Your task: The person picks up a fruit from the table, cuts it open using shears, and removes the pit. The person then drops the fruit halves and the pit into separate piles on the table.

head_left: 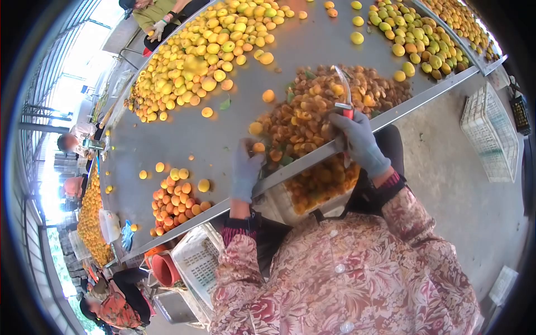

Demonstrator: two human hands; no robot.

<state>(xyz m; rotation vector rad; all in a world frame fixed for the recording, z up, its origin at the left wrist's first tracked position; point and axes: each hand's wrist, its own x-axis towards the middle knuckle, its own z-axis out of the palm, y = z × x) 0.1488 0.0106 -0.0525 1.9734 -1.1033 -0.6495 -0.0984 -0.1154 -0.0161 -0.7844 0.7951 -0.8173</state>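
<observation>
My left hand (245, 170), in a grey glove, is at the table's near edge with its fingers and thumb closed around a small orange apricot (258, 147). My right hand (362, 144), also gloved, grips the red handle of a curved knife (344, 89), whose blade points up and away from me. Between and beyond both hands lies a heap of split apricot pieces and brown pits (312, 114). Below the edge, in front of my lap, a crate of apricot halves (321, 181) is partly hidden by the table rim.
Whole yellow apricots (206, 56) cover the metal table's (184, 131) far side; greener ones (427, 42) lie right. A small orange pile (176, 201) sits left. White crates (198, 259) (491, 134) and a red bucket (166, 269) stand below. Other people (120, 304) sit around.
</observation>
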